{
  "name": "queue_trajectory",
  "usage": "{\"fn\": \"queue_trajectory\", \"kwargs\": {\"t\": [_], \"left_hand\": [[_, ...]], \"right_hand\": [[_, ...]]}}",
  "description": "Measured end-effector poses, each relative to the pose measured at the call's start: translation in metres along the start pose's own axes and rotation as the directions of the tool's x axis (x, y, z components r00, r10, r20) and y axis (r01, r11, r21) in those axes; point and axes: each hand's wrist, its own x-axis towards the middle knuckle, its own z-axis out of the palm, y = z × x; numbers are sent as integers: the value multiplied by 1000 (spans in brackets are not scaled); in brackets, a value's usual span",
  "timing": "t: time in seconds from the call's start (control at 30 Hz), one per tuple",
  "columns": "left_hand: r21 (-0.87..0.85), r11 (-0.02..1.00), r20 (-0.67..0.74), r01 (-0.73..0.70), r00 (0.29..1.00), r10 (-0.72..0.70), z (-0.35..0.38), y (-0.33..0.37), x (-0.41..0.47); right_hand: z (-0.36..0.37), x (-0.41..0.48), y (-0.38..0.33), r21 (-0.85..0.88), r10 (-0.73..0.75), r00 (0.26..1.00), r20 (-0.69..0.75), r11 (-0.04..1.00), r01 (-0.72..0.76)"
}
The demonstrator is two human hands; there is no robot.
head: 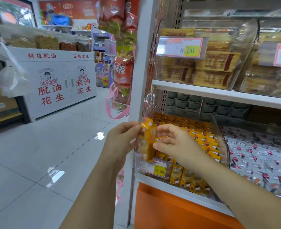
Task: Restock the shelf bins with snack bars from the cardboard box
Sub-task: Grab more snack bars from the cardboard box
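Beside bin (221, 129) tagged 15.80, left hand (120, 138) and right hand (173, 142) apparently pinch snack bar (149, 139).

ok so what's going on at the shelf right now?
A person holds a small stack of yellow-wrapped snack bars upright between the left hand and the right hand. The stack is just in front of a clear plastic shelf bin, not yet in it. The bin already holds many matching yellow bars. Its yellow price tag reads 15.80. No cardboard box is in view.
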Motion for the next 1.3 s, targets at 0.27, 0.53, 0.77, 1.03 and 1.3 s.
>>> {"fn": "queue_trajectory", "kwargs": {"t": [0.27, 0.53, 0.77, 1.03, 1.3], "left_hand": [[228, 969, -26, -101, 994, 110, 12, -14, -2], [356, 929, -171, -99, 971, 169, -2, -17, 3], [585, 811, -110, 27, 993, 47, -11, -35, -1], [589, 807, -106, 34, 994, 36, -11, -37, 2], [638, 769, -107, 22, 992, 61, -10, -38, 2]], "right_hand": [[10, -1, 3, 17, -29, 998, 48, 999, 28], [0, 29, -1, -41, -142, 943, -302, 990, 136], [8, 53, 17, -115, -107, 959, -264, 990, 79], [16, 58, 35, -445, -20, 999, 32, 895, 32], [-5, 46, 29, -637, -12, 992, 124, 765, 89]]}}
